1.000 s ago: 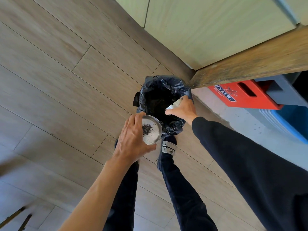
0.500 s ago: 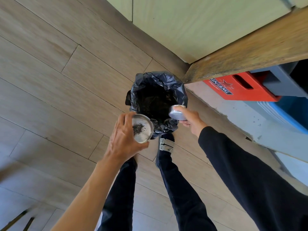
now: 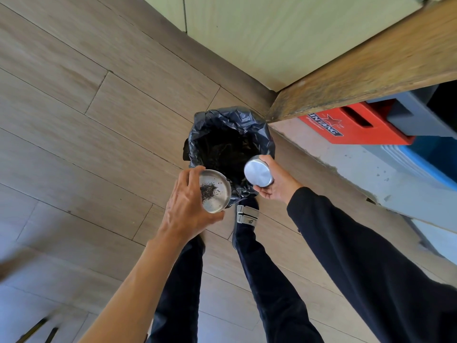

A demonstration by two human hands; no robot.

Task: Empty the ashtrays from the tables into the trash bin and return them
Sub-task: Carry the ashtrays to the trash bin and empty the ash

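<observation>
**Two ashtrays held at the bin's rim**

Fingers of the left hand [image 3: 188, 209] curl around the edge of a metal ashtray [image 3: 214, 191], thumb under its near rim; the dish faces up, tilted a little, with dark ash lying in it, just beside the near edge of the trash bin [image 3: 231, 125]. Over the bin's near-right edge the right hand [image 3: 277, 181] grips a second ashtray [image 3: 258, 171], turned so its plain underside faces the camera. A black bag lines the bin, which stands on a wood-look floor [image 3: 99, 107] beside a wooden counter [image 3: 371, 70]. Under the counter sits a red crate [image 3: 351, 127]. Below the hands a strapped shoe [image 3: 247, 216] touches the bin's base.
</observation>
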